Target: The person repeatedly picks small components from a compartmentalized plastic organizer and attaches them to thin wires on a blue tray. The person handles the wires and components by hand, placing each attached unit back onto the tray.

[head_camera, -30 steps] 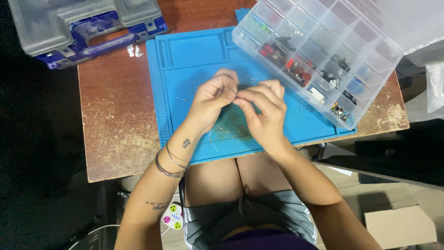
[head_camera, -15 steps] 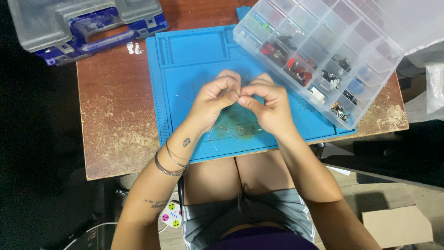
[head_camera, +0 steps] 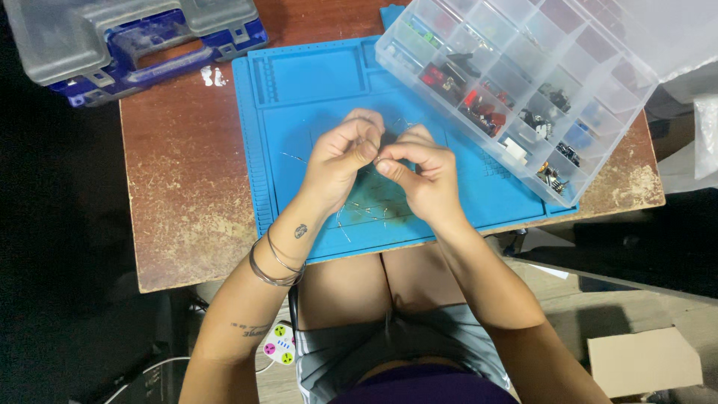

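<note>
Together, left hand (head_camera: 340, 161) and right hand (head_camera: 419, 176) pinch something tiny; beside them — clear organizer (head_camera: 516, 90), small parts inside.

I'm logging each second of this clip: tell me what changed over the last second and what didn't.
Very little. The left hand and right hand stay pressed together over the blue mat, fingertips pinching something too small to identify; the fingers only shifted slightly. The thin wire pieces on the mat, the clear compartment box and the grey-and-blue case stayed where they were.
</note>
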